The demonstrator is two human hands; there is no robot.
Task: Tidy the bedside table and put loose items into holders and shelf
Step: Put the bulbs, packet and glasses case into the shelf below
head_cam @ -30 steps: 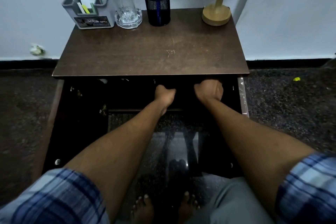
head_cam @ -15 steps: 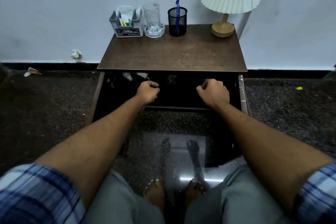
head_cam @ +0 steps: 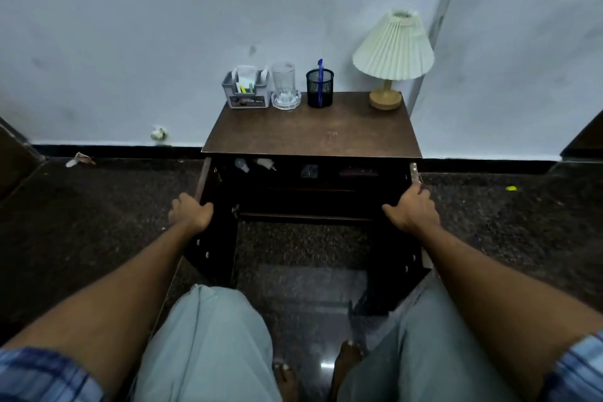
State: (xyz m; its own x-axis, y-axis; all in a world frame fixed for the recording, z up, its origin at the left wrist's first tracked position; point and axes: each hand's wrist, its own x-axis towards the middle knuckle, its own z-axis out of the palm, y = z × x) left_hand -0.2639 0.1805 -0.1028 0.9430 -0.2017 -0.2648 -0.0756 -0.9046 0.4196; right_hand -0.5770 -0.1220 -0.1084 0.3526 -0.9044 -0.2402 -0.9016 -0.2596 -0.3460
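Left hand (head_cam: 191, 213) fingers (head_cam: 182, 201) curled over left door (head_cam: 213, 251) edge; right hand (head_cam: 411, 210) seemingly grips right door (head_cam: 413, 173) edge; doors splayed.

Left hand (head_cam: 191, 214), right hand (head_cam: 412, 210) gripping doors (head_cam: 212, 254)

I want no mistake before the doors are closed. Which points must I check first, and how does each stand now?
1. Left hand grips left door: ok.
2. Right hand grips right door: ok.
3. Small items lie inside on shelf: ok.
4. Pen stands in cup: ok.
5. Nothing sticks out past shelf edge: cannot tell, too dark.
6. Knees out of doors' swing: cannot tell.
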